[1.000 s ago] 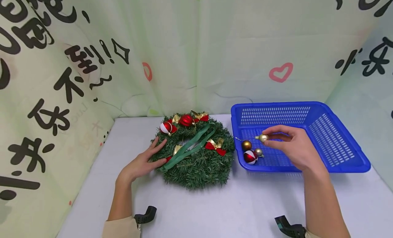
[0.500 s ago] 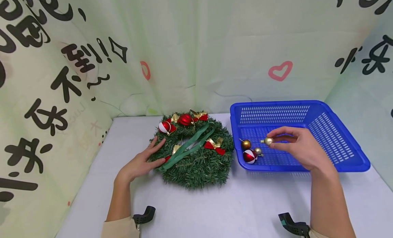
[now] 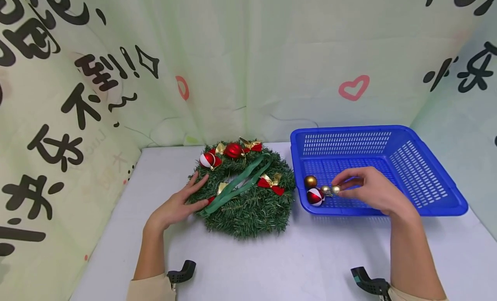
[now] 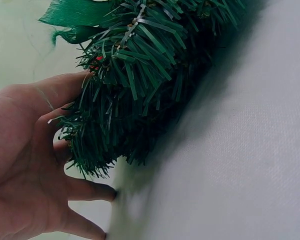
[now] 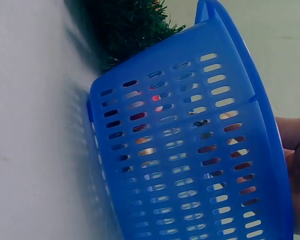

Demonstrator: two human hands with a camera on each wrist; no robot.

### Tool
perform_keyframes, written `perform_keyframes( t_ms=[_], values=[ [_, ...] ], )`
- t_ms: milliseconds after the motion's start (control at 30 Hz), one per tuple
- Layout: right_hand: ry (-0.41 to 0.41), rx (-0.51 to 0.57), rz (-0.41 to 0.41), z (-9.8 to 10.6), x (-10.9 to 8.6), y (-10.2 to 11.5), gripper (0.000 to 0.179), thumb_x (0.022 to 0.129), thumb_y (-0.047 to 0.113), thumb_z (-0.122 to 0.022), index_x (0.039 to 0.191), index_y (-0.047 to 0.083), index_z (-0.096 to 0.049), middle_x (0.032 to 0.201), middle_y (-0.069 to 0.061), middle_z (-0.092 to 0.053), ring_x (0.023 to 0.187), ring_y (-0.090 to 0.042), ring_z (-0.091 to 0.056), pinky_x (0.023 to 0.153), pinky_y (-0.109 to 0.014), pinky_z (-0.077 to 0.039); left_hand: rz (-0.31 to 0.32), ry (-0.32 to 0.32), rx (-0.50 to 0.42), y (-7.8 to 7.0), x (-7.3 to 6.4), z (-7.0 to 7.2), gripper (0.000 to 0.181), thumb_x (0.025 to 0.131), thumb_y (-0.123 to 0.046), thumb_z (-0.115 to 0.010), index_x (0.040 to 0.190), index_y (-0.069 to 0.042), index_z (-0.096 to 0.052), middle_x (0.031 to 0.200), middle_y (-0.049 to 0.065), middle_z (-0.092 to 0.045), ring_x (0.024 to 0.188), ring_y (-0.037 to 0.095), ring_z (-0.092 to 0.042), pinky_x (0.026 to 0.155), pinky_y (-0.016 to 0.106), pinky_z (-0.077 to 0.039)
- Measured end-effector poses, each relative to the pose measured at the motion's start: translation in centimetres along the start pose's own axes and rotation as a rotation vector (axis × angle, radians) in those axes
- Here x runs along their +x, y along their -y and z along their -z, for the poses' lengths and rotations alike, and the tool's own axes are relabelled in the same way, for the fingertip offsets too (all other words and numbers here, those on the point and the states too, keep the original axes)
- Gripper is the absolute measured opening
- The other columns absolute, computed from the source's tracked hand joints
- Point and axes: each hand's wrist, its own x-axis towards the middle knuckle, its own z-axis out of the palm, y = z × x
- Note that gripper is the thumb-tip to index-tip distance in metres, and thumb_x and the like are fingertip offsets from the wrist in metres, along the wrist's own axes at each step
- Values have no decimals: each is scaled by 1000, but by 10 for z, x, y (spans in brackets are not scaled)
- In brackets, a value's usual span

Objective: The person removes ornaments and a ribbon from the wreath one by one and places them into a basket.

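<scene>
A green wreath (image 3: 252, 219) lies on the table, trimmed with red and gold bows, a red bauble (image 3: 234, 150), a red-and-white bauble (image 3: 207, 160) and a loop of green ribbon (image 3: 232, 191). My left hand (image 3: 174, 210) rests at its left edge with fingers spread; in the left wrist view the thumb meets the needles and two fingers reach toward the white surface. Inside the blue basket (image 3: 431, 171), my right hand (image 3: 374, 191) pinches a small gold bauble (image 3: 336, 190) low beside another small one (image 3: 325, 190). The basket wall hides the fingertips in the right wrist view.
A bronze-gold bauble (image 3: 310, 181) and a red-and-white ball (image 3: 315, 197) sit in the basket's left end. The basket stands right of the wreath on a white-covered table (image 3: 264, 266). A printed curtain (image 3: 287, 68) closes off the back and sides.
My right hand first drew the small gold bauble slightly right, then lowered it left beside the other small bauble. My left hand stays at the wreath's edge.
</scene>
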Motion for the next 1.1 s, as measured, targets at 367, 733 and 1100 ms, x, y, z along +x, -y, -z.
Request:
perform_keyframes(
  t_ms=[367,733,1100],
  values=[
    [55,-62,-51,-10,7,-3,18,92,5,-76,110,8,-76,110,-12,-73,100,-26,-69,80,-37,-60,-8,3,1,-1,1,1,77,103,-47,-63,166,-40,-21,177,-5,4,160,46,-9,118,74,-23],
    [69,-154,-81,-15,8,1,21,88,-1,-71,106,6,-78,105,-13,-74,88,-24,-63,74,-35,-52,-12,3,5,-1,2,1,76,104,-45,-63,166,-40,-21,177,-4,4,160,46,-8,119,74,-22],
    [72,-171,-58,-17,11,-3,20,87,-1,-74,106,5,-78,102,-12,-74,86,-24,-62,73,-35,-52,-5,4,-5,-1,0,1,77,103,-46,-63,167,-40,-20,177,-4,4,160,46,-9,119,74,-23]
  ],
)
